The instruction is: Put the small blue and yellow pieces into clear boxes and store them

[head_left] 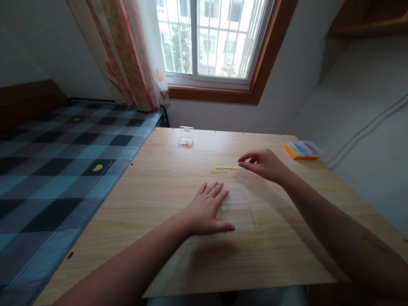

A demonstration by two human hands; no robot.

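My left hand point(208, 209) lies flat on the wooden table point(159, 191), fingers stretched out, its fingertips resting against the left edge of a clear shallow plastic tray point(240, 210). A small yellow piece point(223, 208) lies in the tray beside that hand. My right hand point(263, 164) hovers above the table behind the tray, thumb and forefinger pinched close together at the right end of two short rows of small yellow pieces point(225, 169). Whether the pinch holds a piece is too small to tell.
A small clear plastic box point(186, 137) with its lid up stands at the table's far side. An orange box with a clear lid point(302, 150) sits at the far right edge. A bed with a blue checked cover point(63, 170) adjoins the table on the left.
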